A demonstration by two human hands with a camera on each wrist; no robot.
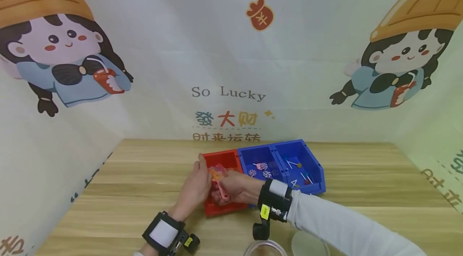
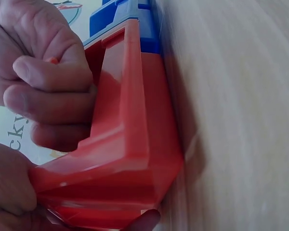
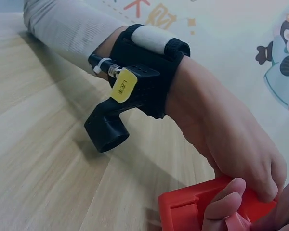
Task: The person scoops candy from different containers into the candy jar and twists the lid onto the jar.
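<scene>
A red plastic bin [image 1: 225, 210] stands on the wooden table. My left hand [image 1: 195, 183] grips its left side; in the left wrist view that hand [image 2: 9, 187] holds the bin's wall at the lower left. Over the bin, my right hand [image 1: 236, 187] holds a pink scoop [image 1: 223, 192] by its handle, fingers curled round it. Orange and pink candies [image 1: 218, 173] lie in the scoop's bowl. In the right wrist view a bit of the pink handle [image 3: 236, 222] shows among the right hand's fingers. Both hands hide much of the bin's inside.
Joined to the red bin's right is a blue bin [image 1: 305, 188] in two compartments, with swirl lollipops [image 1: 267, 174] in one and small stick lollipops [image 1: 298, 165] in the other. At the near edge are a round clear jar [image 1: 265, 244] and a pale round lid [image 1: 309, 244].
</scene>
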